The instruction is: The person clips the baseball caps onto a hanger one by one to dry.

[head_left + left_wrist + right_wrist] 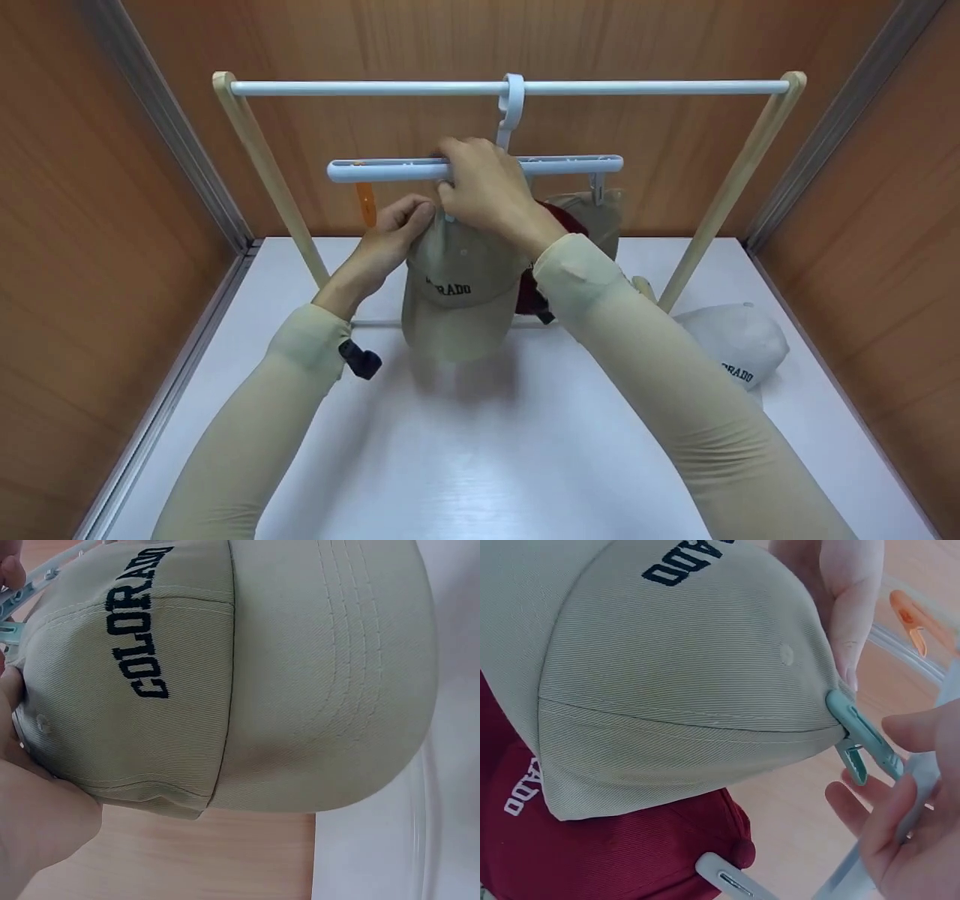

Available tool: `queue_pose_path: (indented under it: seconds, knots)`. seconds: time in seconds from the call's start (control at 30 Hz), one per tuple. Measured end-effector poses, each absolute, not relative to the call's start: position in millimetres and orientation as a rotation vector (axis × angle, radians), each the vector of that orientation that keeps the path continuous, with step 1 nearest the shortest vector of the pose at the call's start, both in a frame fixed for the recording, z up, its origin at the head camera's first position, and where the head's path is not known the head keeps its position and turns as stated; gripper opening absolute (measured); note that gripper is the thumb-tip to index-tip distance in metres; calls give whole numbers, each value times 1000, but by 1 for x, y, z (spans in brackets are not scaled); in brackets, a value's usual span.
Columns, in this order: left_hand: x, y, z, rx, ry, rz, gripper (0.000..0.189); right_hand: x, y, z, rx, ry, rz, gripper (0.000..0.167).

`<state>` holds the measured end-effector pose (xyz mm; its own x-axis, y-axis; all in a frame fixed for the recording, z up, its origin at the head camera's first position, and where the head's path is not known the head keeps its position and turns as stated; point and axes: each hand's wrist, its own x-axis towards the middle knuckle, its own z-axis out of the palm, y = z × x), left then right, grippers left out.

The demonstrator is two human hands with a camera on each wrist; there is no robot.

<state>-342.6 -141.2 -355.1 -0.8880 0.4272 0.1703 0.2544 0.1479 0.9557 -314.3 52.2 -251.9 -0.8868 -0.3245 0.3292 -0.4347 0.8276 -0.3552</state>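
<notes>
A khaki baseball cap [457,285] with dark COLORADO lettering hangs brim down beneath a pale clip hanger [390,171]. My left hand [390,236] pinches the crown near its top, and its thumb lies along the fabric in the right wrist view. At the crown's tip is a teal clip [862,731], its handle ends spread apart. Around the hanger bar and this clip, my right hand [487,184] has thumb and fingers apart. Beside the khaki cap hangs a maroon cap [630,847], with a grey clip [727,877] at its top.
The hanger hook [512,109] sits over a white rod [360,88] on a wooden frame. An orange clip [366,204] hangs at the hanger's left. Another khaki cap [604,225] hangs at the right end. A pale grey cap [739,337] lies on the white table [465,465].
</notes>
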Motion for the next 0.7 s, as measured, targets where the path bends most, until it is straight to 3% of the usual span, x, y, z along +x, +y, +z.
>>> queue_pose_path:
  seconds: [0.7]
  knots:
    - [-339, -147, -354, 706, 2327, 1866, 39, -294, 78, -270, 858, -2360, 706, 41]
